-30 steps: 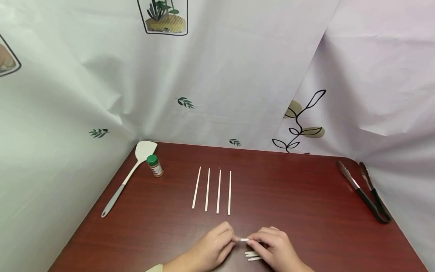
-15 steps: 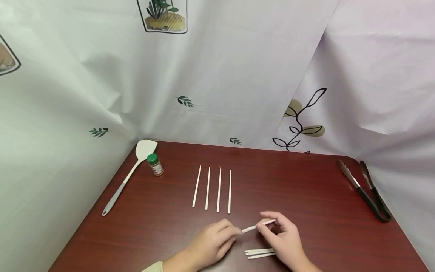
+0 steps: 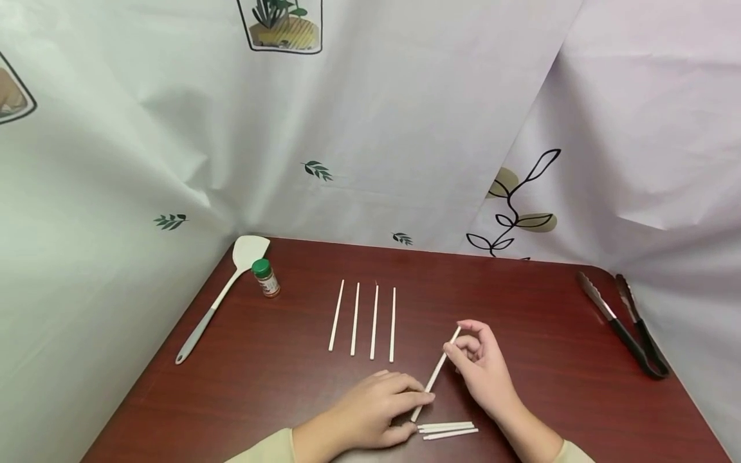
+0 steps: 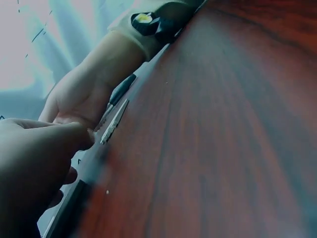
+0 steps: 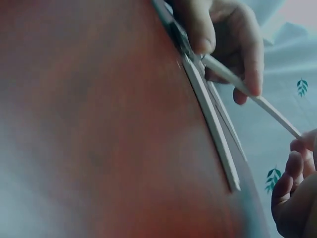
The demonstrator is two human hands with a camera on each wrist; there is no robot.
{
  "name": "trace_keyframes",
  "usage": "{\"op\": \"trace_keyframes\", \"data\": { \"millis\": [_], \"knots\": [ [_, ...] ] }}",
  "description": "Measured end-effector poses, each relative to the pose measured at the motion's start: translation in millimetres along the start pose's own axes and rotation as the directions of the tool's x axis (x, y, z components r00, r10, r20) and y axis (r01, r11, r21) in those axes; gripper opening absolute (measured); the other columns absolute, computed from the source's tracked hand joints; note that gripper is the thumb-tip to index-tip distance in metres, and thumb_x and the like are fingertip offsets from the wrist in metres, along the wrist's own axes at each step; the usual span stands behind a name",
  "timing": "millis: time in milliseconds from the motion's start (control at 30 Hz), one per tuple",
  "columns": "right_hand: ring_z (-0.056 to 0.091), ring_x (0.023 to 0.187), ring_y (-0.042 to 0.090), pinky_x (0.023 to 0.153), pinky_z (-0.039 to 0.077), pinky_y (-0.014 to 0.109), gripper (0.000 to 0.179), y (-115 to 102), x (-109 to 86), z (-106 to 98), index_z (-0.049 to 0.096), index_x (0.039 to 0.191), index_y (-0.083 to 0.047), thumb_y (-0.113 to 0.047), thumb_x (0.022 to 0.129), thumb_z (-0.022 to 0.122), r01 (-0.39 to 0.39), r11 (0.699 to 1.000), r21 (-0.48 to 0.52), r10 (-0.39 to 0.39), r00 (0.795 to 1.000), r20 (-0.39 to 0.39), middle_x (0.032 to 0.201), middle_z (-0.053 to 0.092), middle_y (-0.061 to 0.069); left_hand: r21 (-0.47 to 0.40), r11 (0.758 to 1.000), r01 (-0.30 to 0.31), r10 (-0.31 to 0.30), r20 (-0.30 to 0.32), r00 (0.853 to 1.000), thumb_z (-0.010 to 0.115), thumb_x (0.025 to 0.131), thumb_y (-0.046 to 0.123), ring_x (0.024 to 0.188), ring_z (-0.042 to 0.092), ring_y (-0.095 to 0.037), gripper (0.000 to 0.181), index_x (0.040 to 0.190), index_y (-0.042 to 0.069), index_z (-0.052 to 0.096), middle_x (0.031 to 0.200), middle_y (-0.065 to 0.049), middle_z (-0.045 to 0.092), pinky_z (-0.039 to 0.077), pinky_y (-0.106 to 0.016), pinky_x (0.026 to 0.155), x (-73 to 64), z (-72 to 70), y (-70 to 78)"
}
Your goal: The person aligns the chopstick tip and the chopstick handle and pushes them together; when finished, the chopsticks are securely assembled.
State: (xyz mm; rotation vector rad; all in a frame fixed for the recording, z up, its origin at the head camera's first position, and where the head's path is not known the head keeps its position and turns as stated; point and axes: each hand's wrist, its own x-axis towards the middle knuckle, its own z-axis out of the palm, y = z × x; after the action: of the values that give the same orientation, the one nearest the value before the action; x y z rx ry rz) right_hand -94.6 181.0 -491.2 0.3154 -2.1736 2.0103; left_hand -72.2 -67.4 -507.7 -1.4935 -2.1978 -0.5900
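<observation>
Evidently reaching in from the bottom edge with both forearms, in pale sleeves (image 3: 269, 450) that end at the wrists. Bends the left hand (image 3: 382, 408) low over the table (image 3: 538, 308) with its back turned up, holding the lower part of a white stick (image 3: 439, 370) between thumb and fingers. Raises the right hand (image 3: 482, 370) farther forward, pinching the upper end of that same stick between thumb and forefinger, with the other fingers curled toward the palm. Sets the two hands apart, linked only by the stick stretched between them. Slants it from beside the left thumb up and away to the right fingertips, passing under a left finger near its lower end.

Has a small pile of white sticks (image 3: 446, 427) just right of the left thumb, lying sideways on the wood near the right wrist, with one at a slight angle to the others. Beyond the left hand, shows four white sticks (image 3: 374, 322) in a spaced row, pointing toward the back edge. Farther out, bears a spice jar (image 3: 266, 278) with a green lid beside a spatula (image 3: 224, 292) at the far left, and tongs (image 3: 630, 339) spread apart at the far right. Behind everything, ends at a printed white cloth (image 3: 393, 128).
</observation>
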Motion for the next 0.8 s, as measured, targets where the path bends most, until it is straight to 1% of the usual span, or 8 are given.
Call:
{"op": "trace_keyframes", "data": {
  "millis": [100, 167, 267, 367, 467, 567, 667, 800],
  "knots": [
    [0.052, 0.060, 0.006, 0.051, 0.044, 0.022, 0.045, 0, 13.2, -2, 0.048, 0.133, 0.009, 0.008, 0.095, 0.073, 0.022, 0.998, -0.056, -0.020, 0.999, 0.036, 0.079, 0.068, 0.011, 0.014, 0.999, 0.043, -0.044, 0.043, 0.998, 0.085, 0.087, 0.032, 0.113, 0.064, -0.006, 0.050, 0.134, 0.019, 0.073, 0.124, 0.008, 0.068, 0.049, -0.026, 0.100, 4.7, 2.7, 0.4],
    [0.053, 0.061, 0.007, 0.053, 0.044, 0.022, 0.045, -1, 22.4, -3, 0.050, 0.132, 0.009, 0.005, 0.095, 0.075, 0.019, 0.996, -0.092, -0.013, 0.998, 0.067, 0.080, 0.069, 0.013, 0.042, 0.996, 0.077, -0.079, 0.051, 0.996, 0.085, 0.088, 0.032, 0.111, 0.064, -0.007, 0.048, 0.133, 0.020, 0.073, 0.121, 0.008, 0.068, 0.049, -0.027, 0.096, 8.3, 4.6, 0.4],
    [0.055, 0.063, 0.008, 0.057, 0.045, 0.022, 0.043, 1, 37.7, -4, 0.054, 0.131, 0.006, -0.002, 0.095, 0.077, -0.019, 0.989, -0.148, 0.035, 0.994, 0.105, 0.082, 0.071, 0.015, 0.091, 0.988, 0.128, -0.133, 0.047, 0.990, 0.084, 0.088, 0.033, 0.103, 0.064, -0.008, 0.045, 0.130, 0.021, 0.074, 0.117, 0.009, 0.068, 0.048, -0.027, 0.086, 13.8, 8.2, -0.7],
    [0.057, 0.065, 0.009, 0.062, 0.046, 0.023, 0.041, 4, 54.8, -5, 0.058, 0.130, 0.003, -0.007, 0.096, 0.078, -0.047, 0.972, -0.230, 0.079, 0.988, 0.133, 0.083, 0.073, 0.014, 0.152, 0.974, 0.166, -0.173, 0.030, 0.984, 0.083, 0.088, 0.034, 0.099, 0.061, -0.011, 0.041, 0.126, 0.022, 0.074, 0.118, 0.007, 0.066, 0.046, -0.029, 0.080, 19.1, 13.1, -3.1],
    [0.060, 0.071, 0.013, 0.067, 0.048, 0.025, 0.037, 9, 73.1, -4, 0.063, 0.128, 0.000, -0.011, 0.096, 0.078, -0.036, 0.944, -0.329, 0.089, 0.985, 0.149, 0.086, 0.074, 0.007, 0.218, 0.956, 0.195, -0.201, 0.009, 0.979, 0.083, 0.087, 0.035, 0.105, 0.061, -0.015, 0.038, 0.122, 0.023, 0.076, 0.123, 0.003, 0.064, 0.047, -0.033, 0.082, 23.7, 19.0, -6.5],
    [0.062, 0.079, 0.016, 0.073, 0.050, 0.028, 0.033, 15, 90.7, -2, 0.069, 0.124, -0.004, -0.015, 0.095, 0.080, 0.003, 0.905, -0.425, 0.078, 0.982, 0.173, 0.091, 0.073, 0.000, 0.256, 0.938, 0.233, -0.239, -0.009, 0.971, 0.084, 0.086, 0.035, 0.115, 0.061, -0.018, 0.035, 0.119, 0.023, 0.078, 0.129, -0.001, 0.064, 0.049, -0.036, 0.085, 27.1, 22.5, -9.1],
    [0.064, 0.087, 0.019, 0.080, 0.052, 0.035, 0.031, 22, 105.2, 3, 0.073, 0.121, -0.006, -0.017, 0.093, 0.082, 0.046, 0.868, -0.495, 0.068, 0.975, 0.210, 0.097, 0.072, -0.001, 0.280, 0.920, 0.273, -0.276, -0.028, 0.961, 0.084, 0.086, 0.035, 0.122, 0.060, -0.019, 0.032, 0.116, 0.024, 0.079, 0.133, -0.001, 0.066, 0.049, -0.038, 0.088, 29.8, 24.7, -11.3],
    [0.063, 0.098, 0.024, 0.089, 0.048, 0.043, 0.031, 30, 120.2, 9, 0.075, 0.117, -0.008, -0.020, 0.090, 0.083, 0.118, 0.817, -0.565, 0.051, 0.961, 0.273, 0.101, 0.072, 0.002, 0.289, 0.903, 0.318, -0.322, -0.037, 0.946, 0.083, 0.087, 0.035, 0.122, 0.060, -0.019, 0.029, 0.114, 0.024, 0.079, 0.130, 0.000, 0.069, 0.049, -0.038, 0.088, 31.5, 26.8, -13.5]
  ]
}}
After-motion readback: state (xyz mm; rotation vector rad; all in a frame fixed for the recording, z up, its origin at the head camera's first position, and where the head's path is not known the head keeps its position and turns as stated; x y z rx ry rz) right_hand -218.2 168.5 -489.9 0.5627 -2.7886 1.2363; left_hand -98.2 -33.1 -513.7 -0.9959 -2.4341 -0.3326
